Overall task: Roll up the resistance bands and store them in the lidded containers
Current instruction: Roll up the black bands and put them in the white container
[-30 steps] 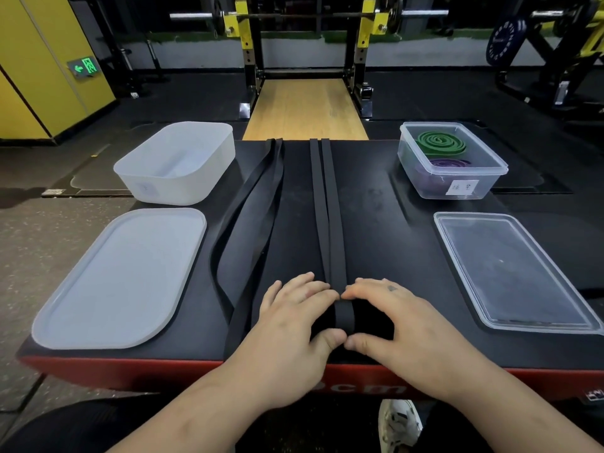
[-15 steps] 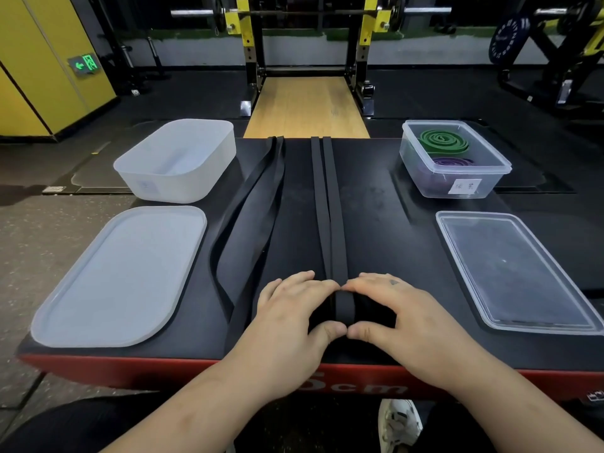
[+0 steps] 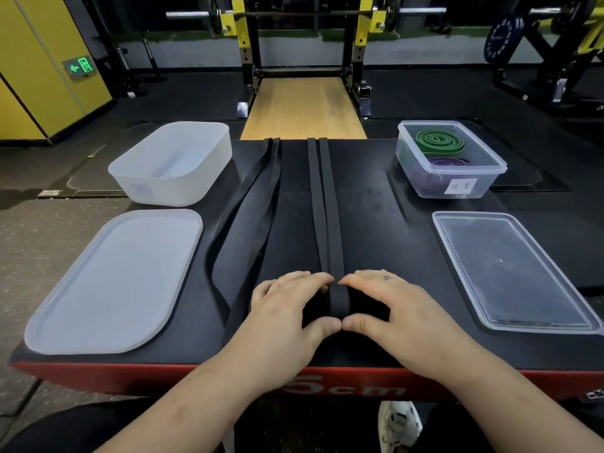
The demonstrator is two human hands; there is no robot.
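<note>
A narrow black resistance band (image 3: 322,197) lies straight down the middle of the black platform (image 3: 385,217). Its near end is wound into a small roll (image 3: 338,300). My left hand (image 3: 287,318) and my right hand (image 3: 389,315) curl round that roll from either side, thumbs touching in front, fingertips meeting on top. A wider black band (image 3: 248,210) lies loose to the left. An empty frosted container (image 3: 170,161) stands at back left, with its lid (image 3: 111,282) in front. A clear container (image 3: 451,158) at back right holds a green and a purple rolled band.
A clear lid (image 3: 510,269) lies flat at the right, in front of the clear container. The platform's red front edge (image 3: 196,377) is just below my wrists. Beyond it are a squat rack (image 3: 304,44) and a wooden lifting floor.
Both hands have crept a little away from me along the band, and the roll between them has grown slightly. Nothing else has moved.
</note>
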